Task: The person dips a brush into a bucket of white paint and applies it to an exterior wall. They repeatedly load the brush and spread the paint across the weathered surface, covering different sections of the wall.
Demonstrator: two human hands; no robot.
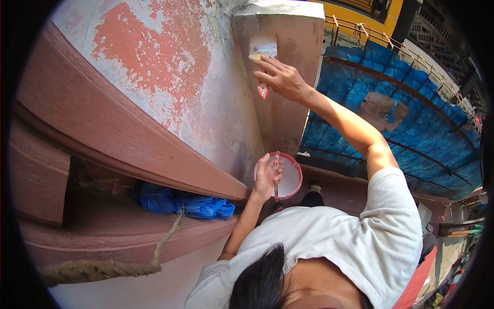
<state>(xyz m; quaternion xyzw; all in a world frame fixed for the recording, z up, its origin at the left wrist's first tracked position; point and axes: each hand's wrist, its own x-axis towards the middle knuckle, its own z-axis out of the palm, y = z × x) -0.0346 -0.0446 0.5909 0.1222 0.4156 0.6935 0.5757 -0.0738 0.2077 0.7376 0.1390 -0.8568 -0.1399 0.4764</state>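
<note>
My right hand (282,78) is closed around the handle of a wide paintbrush (263,47), whose red handle end sticks out below the fingers. The bristles press against the upper part of a brownish-pink wall section (288,103), where a pale wet-looking patch shows above them. Lower down, my left hand (266,176) grips the handle of a red-rimmed bucket (292,177). Whitish paint or liquid fills the part of the bucket that I can see.
Left is a wall (154,67) with peeling red and white paint. Below it runs a brown ledge (128,149), with a blue plastic bundle (188,202) in the recess and a rope (103,269) nearby. Blue sheeting (355,123) with metal rods stands right.
</note>
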